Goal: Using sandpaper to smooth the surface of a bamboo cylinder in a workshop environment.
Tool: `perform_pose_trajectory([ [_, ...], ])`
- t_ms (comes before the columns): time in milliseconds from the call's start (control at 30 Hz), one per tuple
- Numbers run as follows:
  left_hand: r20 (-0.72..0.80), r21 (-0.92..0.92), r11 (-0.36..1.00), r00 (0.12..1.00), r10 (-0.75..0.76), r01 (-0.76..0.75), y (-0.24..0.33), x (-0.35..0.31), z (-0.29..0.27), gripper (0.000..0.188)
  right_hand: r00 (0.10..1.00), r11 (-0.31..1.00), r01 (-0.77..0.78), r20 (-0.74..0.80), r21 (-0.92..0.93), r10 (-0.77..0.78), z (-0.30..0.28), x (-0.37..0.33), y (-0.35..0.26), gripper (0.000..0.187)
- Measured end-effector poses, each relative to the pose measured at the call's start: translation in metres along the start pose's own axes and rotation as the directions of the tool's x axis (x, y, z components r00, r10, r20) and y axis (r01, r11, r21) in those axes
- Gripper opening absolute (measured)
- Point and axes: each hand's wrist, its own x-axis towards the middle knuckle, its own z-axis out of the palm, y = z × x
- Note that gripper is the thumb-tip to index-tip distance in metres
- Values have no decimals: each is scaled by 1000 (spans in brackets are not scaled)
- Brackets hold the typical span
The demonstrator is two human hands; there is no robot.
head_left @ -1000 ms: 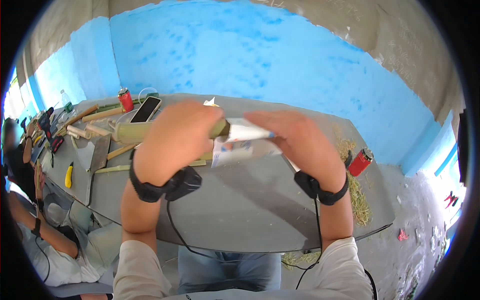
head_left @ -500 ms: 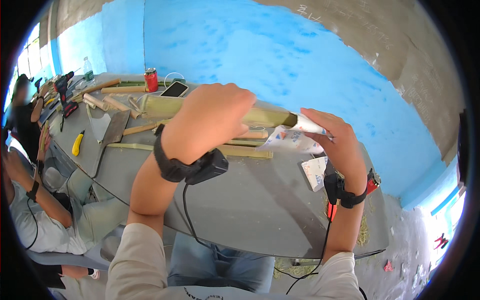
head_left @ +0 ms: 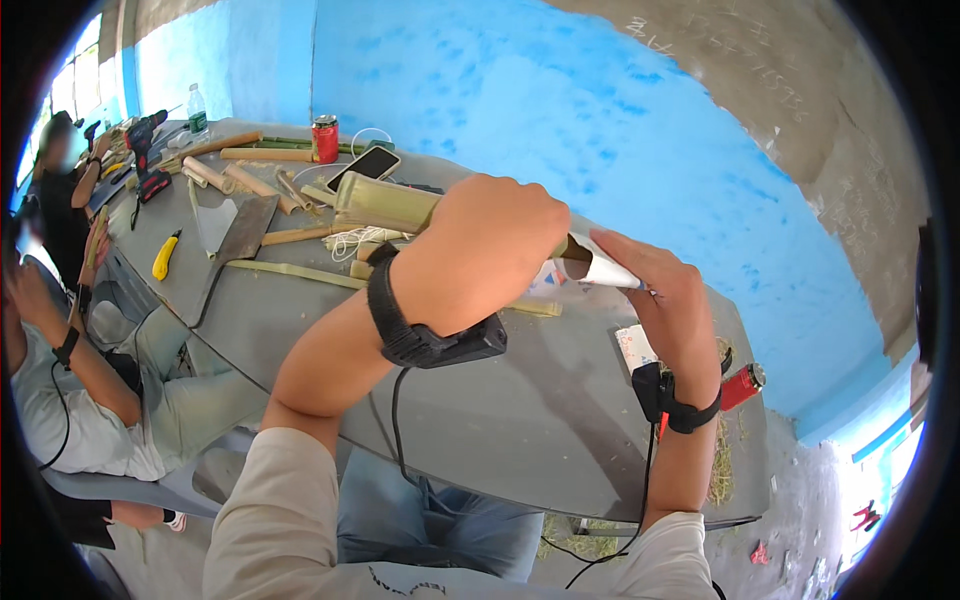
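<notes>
A pale green bamboo tube slants across the air above the table. My left hand is closed around its middle, with the back of the hand turned up. At the tube's right end, my right hand is bent around a curled white sheet of sandpaper with printed backing, thumb and fingers pressing it. The sheet wraps around or lies against the tube end; my left hand hides part of this contact. A second, folded piece of sandpaper lies on the table beside my right wrist.
On the grey table lie cut bamboo pieces, a wide-bladed cleaver, a yellow utility knife, a phone and a cordless drill. Red cans stand or lie at the edges. People sit at the left.
My left hand has shifted right, closer to my right hand, with the tube in it. The loose flap of sandpaper below the tube shows less now, and my right hand has curled lower.
</notes>
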Motion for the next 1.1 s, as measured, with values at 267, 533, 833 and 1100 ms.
perform_pose_trajectory([
  [267,-92,17,1000,996,15,-14,-2,1,5,24,999,999,26,-33,-47,-28,0,-2,13,56],
  [533,89,32,995,991,-96,93,-8,5,-14,28,996,991,-7,-84,-132,-5,-15,-2,39,55],
  [833,15,48,997,998,-67,66,-13,4,-18,26,995,995,-15,-95,-98,5,-12,1,31,54],
  [1100,76,21,1000,997,-22,21,-11,3,-13,28,986,988,142,-75,-58,-146,-2,1,17,53],
])
